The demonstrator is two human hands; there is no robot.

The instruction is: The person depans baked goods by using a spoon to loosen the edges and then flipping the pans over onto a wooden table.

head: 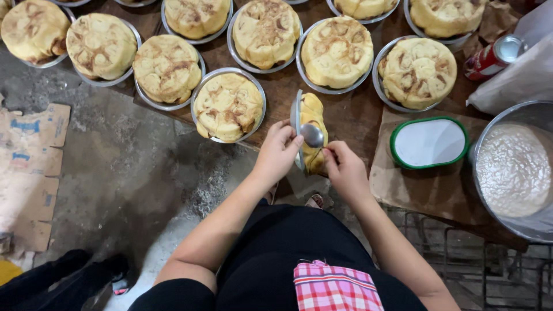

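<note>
- Two hands busy at the near edge of the brown wooden table (357, 118): left hand (277, 154) clamped on the rim of a round metal pan (298, 124) tipped on its edge, right hand (344, 170) pinching the handle of a steel spoon (313, 135).
- Spoon bowl pressed against the golden, brown-marbled bread (314, 115) bulging out of that tilted pan.
- Rows of like shallow metal pans toward the far edge, each filled with a domed, lumpy loaf; nearest one (228, 106) just left of the tipped pan.
- Right side: white oval tub with green rim (429, 142) on brown paper, large steel bowl (538, 115) of pale grainy batter at the right edge, red can (494, 56) lying beyond.
</note>
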